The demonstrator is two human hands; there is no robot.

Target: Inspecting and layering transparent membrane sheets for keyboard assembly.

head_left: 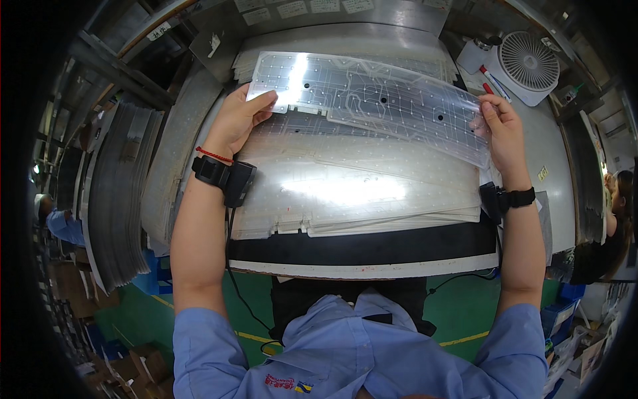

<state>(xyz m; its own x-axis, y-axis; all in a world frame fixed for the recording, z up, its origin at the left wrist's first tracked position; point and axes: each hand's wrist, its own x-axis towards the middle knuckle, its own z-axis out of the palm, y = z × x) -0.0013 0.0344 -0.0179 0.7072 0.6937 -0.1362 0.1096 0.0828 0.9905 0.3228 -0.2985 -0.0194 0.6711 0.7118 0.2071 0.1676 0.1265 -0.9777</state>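
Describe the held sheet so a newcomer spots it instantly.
On the worktable, find the large pile of sheets. Above it, between the left hand and right hand, is a clear, line-patterned sheet. It alone is lifted by both ends.

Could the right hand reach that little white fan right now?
Probably yes: the white fan stands just beyond the right hand, with only pens lying nearby. But that hand grips one end of the clear sheet, so it would likely need to let go first.
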